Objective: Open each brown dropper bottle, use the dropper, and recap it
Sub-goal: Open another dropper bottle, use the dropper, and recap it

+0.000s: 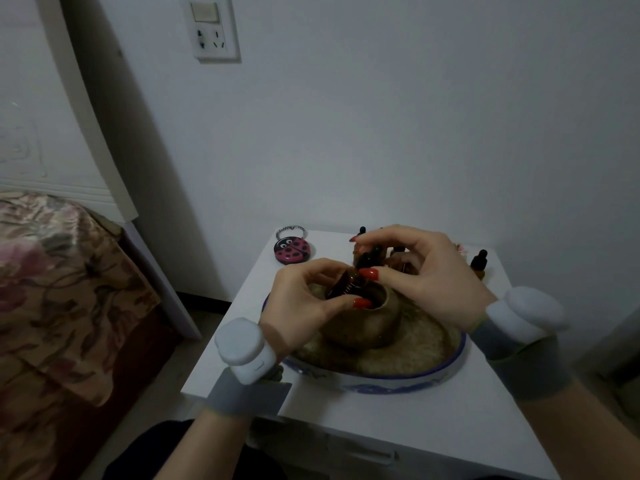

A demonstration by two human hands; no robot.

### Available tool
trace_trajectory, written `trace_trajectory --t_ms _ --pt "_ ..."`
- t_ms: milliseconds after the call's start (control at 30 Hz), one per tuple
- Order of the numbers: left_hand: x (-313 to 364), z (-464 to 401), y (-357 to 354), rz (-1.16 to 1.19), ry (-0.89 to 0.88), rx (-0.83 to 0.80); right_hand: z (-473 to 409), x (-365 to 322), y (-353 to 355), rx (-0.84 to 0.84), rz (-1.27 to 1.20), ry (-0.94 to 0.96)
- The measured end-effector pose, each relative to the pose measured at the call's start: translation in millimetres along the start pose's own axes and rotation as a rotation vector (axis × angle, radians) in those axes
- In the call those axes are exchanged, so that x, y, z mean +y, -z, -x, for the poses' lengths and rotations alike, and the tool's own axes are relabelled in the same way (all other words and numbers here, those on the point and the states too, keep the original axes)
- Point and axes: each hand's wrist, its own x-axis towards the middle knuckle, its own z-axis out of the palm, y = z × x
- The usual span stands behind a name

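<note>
My left hand holds a small brown dropper bottle, tilted, over the mouth of a brown clay pot. My right hand pinches the bottle's black dropper cap at the bottle's neck. Whether the cap is screwed on or loose I cannot tell. More brown dropper bottles stand behind my hands: one at the back, mostly hidden, and one at the right.
The pot sits in a round blue-and-white dish of sandy gravel on a small white table. A pink ladybird tin lies at the table's back left. A bed with a floral cover stands left. White wall behind.
</note>
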Motion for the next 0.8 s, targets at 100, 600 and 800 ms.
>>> trace_trajectory --t_ms 100,600,800 --pt "-0.4 -1.0 -0.4 -0.001 0.001 -0.001 -1.2 1.7 -1.1 0.02 -0.052 -0.023" --pt "-2.1 -2.6 -5.6 0.112 0.016 -0.005 -2.4 6.5 -2.0 0.065 -0.228 -0.016" --pt "-5.2 -2.8 -8.4 0.111 0.011 0.014 -3.1 10.0 -9.8 0.168 -0.212 -0.097"
